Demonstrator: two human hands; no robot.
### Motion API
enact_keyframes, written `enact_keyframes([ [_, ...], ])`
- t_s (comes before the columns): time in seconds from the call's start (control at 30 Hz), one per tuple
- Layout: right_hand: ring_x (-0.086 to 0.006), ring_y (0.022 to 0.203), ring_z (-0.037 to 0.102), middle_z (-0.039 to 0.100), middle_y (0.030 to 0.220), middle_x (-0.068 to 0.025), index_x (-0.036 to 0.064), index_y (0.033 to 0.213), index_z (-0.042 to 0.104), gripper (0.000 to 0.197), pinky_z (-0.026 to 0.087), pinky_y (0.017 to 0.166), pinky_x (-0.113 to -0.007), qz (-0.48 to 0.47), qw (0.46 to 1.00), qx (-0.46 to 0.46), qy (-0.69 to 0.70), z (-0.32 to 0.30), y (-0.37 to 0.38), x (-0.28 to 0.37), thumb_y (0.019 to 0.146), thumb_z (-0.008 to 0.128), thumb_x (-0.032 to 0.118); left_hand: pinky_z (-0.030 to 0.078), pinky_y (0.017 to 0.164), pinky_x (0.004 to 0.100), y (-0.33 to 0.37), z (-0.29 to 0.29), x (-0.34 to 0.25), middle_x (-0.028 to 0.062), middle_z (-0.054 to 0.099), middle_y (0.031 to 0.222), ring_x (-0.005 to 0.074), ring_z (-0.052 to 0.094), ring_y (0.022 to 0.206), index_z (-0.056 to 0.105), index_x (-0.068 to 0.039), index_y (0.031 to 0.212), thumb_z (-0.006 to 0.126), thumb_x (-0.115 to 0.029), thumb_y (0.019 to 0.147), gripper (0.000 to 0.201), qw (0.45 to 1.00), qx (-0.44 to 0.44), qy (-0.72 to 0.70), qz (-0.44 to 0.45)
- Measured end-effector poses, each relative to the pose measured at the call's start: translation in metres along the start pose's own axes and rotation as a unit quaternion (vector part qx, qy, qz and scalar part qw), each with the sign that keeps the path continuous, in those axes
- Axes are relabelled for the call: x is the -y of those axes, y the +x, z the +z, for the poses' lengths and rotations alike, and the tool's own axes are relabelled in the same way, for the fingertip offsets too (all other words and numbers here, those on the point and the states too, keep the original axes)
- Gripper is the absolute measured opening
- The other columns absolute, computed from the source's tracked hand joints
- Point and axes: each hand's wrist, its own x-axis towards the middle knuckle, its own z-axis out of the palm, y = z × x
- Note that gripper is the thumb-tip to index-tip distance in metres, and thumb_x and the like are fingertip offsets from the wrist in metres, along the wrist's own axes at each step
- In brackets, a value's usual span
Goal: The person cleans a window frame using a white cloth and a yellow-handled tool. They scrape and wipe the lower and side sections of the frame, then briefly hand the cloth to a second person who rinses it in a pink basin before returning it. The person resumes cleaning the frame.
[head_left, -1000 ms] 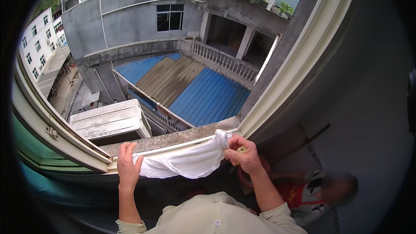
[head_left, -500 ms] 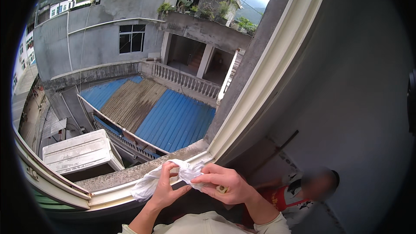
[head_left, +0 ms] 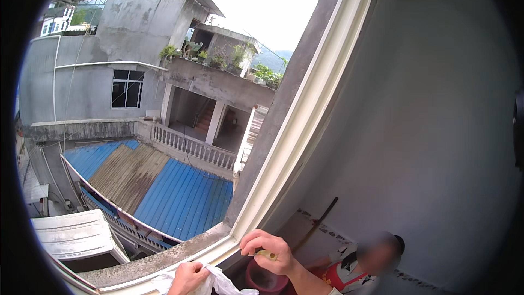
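Low in the view, my left hand (head_left: 189,277) is closed on a white cloth (head_left: 221,283), which hangs in loose folds to its right. My right hand (head_left: 271,251) is wrapped round a small tool with a pale yellow handle (head_left: 266,254), a hole near the handle's end. The tool's working end is mostly hidden by my fingers. The right hand is at the lower corner of the cream window frame (head_left: 295,147), its fingers close to the upright; whether they touch it I cannot tell. The left hand is over the bottom rail.
A person in a red apron (head_left: 341,278) is below on the right, beside a red basin (head_left: 265,277). A long stick (head_left: 316,224) leans at the grey wall. Outside the opening lie a rough sill (head_left: 158,259), a white outdoor box (head_left: 73,235) and a blue metal roof (head_left: 183,199).
My hands have come apart; the right has let go of the cloth and is at the frame corner with the tool. The left has drawn lower with the cloth. My view has tilted up and right.
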Motion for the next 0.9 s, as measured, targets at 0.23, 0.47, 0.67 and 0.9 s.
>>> enact_keyframes([
  [0.23, -0.022, 0.052, 0.057, 0.061, 0.064, -0.0108, 0.0008, 0.074, 0.06, 0.019, 0.044, 0.051, -0.033, 0.246, 0.911, -0.134, -0.304, -0.039, -0.096, -0.066, 0.088, 0.058, 0.014, 0.05, 0.074, 0.0338, 0.013, -0.034, -0.037, 0.0052, 0.069, 0.081, 0.0146, 0.062, 0.077, 0.068, -0.001, 0.091, 0.07, -0.023, 0.093, 0.022, 0.967, 0.069, -0.242, 0.043],
  [0.47, -0.0139, 0.046, 0.057, 0.063, 0.07, -0.0099, -0.0013, 0.095, 0.063, 0.031, 0.044, 0.036, -0.026, 0.437, 0.818, -0.358, 0.111, -0.031, -0.159, -0.068, 0.105, 0.052, 0.026, 0.046, 0.08, 0.0248, 0.065, -0.013, -0.057, -0.0007, 0.061, 0.092, 0.0056, 0.054, 0.088, 0.06, -0.006, 0.105, 0.064, -0.022, 0.1, 0.017, 0.929, -0.039, -0.337, 0.146],
  [0.67, -0.014, 0.052, 0.057, 0.064, 0.075, -0.0103, -0.0007, 0.098, 0.064, 0.025, 0.047, 0.041, -0.028, 0.456, 0.784, -0.385, 0.174, -0.017, -0.194, -0.048, 0.104, 0.055, 0.022, 0.041, 0.1, 0.0428, 0.165, 0.072, -0.059, 0.0175, 0.05, 0.126, 0.035, 0.049, 0.119, 0.064, -0.009, 0.105, 0.065, -0.021, 0.095, 0.016, 0.916, -0.119, -0.105, 0.369],
  [0.9, -0.0134, 0.054, 0.057, 0.065, 0.077, -0.0107, -0.0028, 0.099, 0.064, 0.018, 0.046, 0.044, -0.027, 0.489, 0.751, -0.415, 0.156, -0.014, -0.24, -0.037, 0.101, 0.058, 0.014, 0.049, 0.092, 0.045, 0.196, 0.156, 0.014, 0.0203, 0.05, 0.113, 0.0379, 0.052, 0.109, 0.064, 0.001, 0.095, 0.057, -0.009, 0.085, 0.015, 0.956, -0.101, 0.151, 0.232],
])
